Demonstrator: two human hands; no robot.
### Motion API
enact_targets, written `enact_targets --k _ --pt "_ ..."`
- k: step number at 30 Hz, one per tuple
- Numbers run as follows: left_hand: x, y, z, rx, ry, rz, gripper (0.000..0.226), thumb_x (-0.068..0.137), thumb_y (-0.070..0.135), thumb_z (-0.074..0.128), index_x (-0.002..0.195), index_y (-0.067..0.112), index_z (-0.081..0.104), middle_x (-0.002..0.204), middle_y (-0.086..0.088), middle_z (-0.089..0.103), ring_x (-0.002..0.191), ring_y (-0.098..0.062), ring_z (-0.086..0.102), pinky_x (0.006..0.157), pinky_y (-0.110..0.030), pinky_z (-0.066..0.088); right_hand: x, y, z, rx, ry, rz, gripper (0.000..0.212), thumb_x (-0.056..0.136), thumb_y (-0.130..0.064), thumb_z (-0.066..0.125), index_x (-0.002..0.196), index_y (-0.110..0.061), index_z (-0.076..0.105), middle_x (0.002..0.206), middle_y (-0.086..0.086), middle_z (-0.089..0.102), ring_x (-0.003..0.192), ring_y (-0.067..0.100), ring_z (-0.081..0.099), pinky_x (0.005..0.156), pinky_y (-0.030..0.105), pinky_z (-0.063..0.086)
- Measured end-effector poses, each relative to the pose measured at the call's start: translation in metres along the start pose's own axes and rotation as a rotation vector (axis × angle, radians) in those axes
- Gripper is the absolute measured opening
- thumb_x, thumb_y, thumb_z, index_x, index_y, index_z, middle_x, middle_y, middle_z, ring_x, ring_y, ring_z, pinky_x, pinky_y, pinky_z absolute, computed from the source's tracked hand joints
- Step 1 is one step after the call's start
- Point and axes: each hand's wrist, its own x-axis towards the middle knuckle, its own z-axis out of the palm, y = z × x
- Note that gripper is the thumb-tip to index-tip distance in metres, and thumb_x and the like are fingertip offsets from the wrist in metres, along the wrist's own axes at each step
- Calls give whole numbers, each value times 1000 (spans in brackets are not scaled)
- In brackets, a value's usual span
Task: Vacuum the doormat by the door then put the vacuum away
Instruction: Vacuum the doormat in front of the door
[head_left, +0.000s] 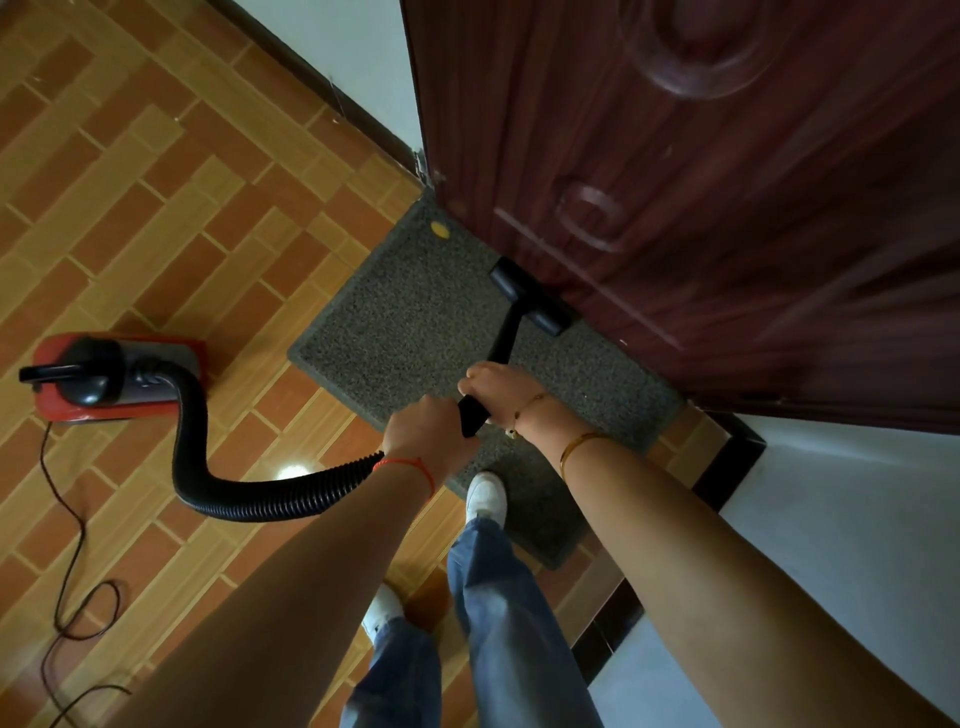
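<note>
A person gripped a black vacuum wand (506, 332) with both hands, the left hand (423, 428) behind the right hand (496, 389), its nozzle (530, 296) resting on a grey doormat (395, 322) against a dark wooden door (701, 208). A ribbed hose (208, 467) curved back to the red vacuum (114, 379) on the tiled floor (156, 208).

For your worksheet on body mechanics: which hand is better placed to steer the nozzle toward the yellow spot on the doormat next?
Probably the right hand: it grips the wand nearer the nozzle, while the left hand holds the hose end, further back.
</note>
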Motion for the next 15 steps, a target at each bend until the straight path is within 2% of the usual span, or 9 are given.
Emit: enact_targets --k 7,15 --pt "4 3 -1 -40 10 -7 18 84 35 58 84 17 58 66 5 52 52 -10 49 41 -23 33 -2 6 -7 -19 -25 -1 24 93 -7 51 117 -8 56 122 9 55 119 26 52 83 40 50" --pt "-23 -28 10 -41 11 -42 15 82 35 57 80 20 58 66 5 55 51 -10 51 41 -22 34 -1 -35 6 3 -35 -24 24 92 -8 53 116 -10 56 120 9 55 116 27 54 85 42 52"
